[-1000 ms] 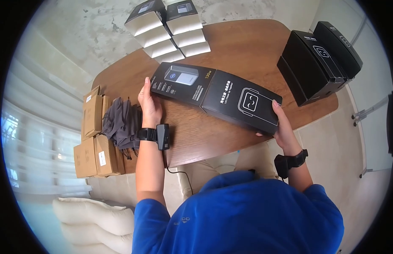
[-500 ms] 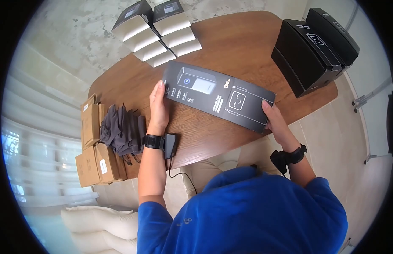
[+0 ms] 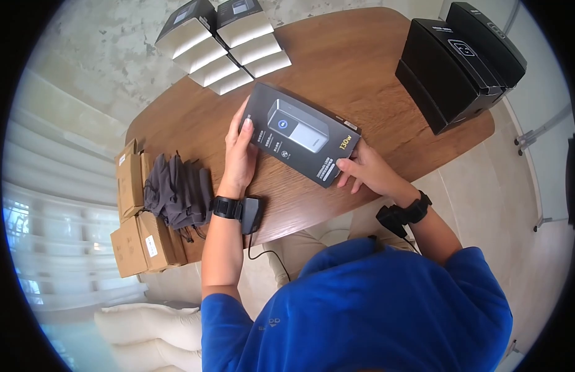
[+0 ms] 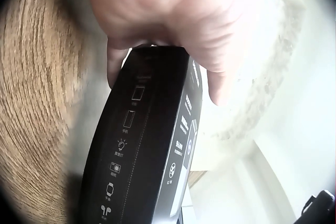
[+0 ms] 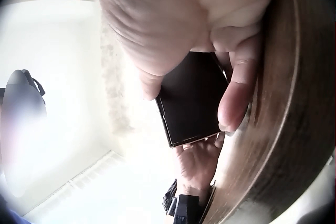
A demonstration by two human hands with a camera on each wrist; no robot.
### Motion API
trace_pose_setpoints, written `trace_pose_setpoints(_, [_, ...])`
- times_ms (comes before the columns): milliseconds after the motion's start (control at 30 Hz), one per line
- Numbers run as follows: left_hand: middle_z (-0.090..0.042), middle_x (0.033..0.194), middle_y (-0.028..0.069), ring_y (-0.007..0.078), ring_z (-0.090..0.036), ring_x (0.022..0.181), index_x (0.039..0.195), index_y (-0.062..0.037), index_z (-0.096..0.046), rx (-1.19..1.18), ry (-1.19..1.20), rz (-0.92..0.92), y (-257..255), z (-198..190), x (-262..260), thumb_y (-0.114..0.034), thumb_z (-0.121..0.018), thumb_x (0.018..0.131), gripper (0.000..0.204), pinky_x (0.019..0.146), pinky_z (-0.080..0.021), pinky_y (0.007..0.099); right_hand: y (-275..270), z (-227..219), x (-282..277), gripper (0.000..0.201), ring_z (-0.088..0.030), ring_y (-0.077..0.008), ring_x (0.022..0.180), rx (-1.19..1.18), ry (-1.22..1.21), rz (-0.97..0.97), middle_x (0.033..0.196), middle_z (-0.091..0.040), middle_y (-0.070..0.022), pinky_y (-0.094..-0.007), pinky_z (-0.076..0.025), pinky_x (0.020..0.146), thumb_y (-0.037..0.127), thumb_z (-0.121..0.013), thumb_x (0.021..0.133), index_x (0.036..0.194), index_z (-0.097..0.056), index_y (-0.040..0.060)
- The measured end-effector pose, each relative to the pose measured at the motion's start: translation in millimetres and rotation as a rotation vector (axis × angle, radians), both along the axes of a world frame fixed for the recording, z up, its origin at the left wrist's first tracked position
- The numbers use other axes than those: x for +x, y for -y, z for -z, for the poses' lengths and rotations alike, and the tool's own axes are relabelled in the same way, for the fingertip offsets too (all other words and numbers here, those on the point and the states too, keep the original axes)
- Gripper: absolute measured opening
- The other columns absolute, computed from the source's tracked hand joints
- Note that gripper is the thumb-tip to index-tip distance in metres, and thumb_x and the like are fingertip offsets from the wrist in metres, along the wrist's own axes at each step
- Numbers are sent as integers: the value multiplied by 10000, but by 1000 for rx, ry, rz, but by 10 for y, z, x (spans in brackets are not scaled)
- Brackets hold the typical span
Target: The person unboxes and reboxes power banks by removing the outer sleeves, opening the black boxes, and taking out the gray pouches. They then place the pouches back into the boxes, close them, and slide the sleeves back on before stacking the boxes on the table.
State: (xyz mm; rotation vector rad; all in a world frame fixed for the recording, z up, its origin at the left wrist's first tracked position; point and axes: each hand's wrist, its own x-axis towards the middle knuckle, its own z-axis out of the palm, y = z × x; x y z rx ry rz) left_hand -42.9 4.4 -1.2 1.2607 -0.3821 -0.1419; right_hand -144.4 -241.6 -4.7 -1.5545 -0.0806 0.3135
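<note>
Both hands hold a dark power bank box (image 3: 300,136), tilted above the table, its printed face with a device picture and "130W" turned up. My left hand (image 3: 240,152) grips its left end, thumb on the printed face. In the left wrist view, a narrow side (image 4: 126,145) of the box with small white icons runs away from the palm. My right hand (image 3: 374,170) grips the right end, with its thumb at the lower right corner. The right wrist view shows the plain black end (image 5: 191,100) between thumb and fingers.
White-ended printed boxes (image 3: 228,53) are stacked at the table's back left. Large black boxes (image 3: 455,68) stand at the back right. Left of my arm lie dark fabric pouches (image 3: 176,189) and brown cardboard boxes (image 3: 142,242). A cable (image 3: 263,253) hangs from my left wrist camera.
The black inner box with the face drawing has slid left into the printed sleeve and no longer shows. My right hand moved left with it; my left hand shifted slightly right.
</note>
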Motion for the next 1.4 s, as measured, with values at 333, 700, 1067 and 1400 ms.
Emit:
trace_pose_setpoints(333, [-352, 1464, 162, 246, -375, 1329, 1482, -45, -239, 272, 382, -46, 119, -136, -178, -279, -653, 861, 782, 1098, -288, 353, 246, 80, -2, 689, -651, -229, 856, 351, -16, 32, 1158, -530, -148, -384, -606, 687, 276, -588, 916, 1419, -191, 21])
trace_pose_setpoints(700, [-257, 1490, 199, 258, -466, 1229, 1515, -97, -65, 344, 285, -174, 276, 34, -201, -279, -522, 960, 742, 1027, -357, 362, 141, -46, 356, 484, -577, -105, 719, 647, -126, 348, 962, -591, -29, -297, -564, 665, 391, -640, 873, 1211, -494, 77])
trace_pose_setpoints(1067, [-566, 1163, 101, 114, -533, 852, 1288, -12, -455, 477, 193, -51, 195, 335, 57, -127, -632, 890, 450, 761, -462, 253, 768, 36, 2489, 453, -571, -137, 620, 651, -124, 900, 848, -570, -53, -274, -553, 529, 350, -769, 762, 1052, -535, 92])
trace_pose_setpoints(1400, [-605, 1004, 49, 80, -508, 785, 1168, -1, -565, 451, 144, -26, 199, 327, 65, -85, -634, 881, 307, 729, -448, 226, 767, -134, 2186, 544, -648, -296, 942, 477, 133, 990, 1198, -528, -196, -306, -597, 617, 287, -686, 861, 1242, -470, -34])
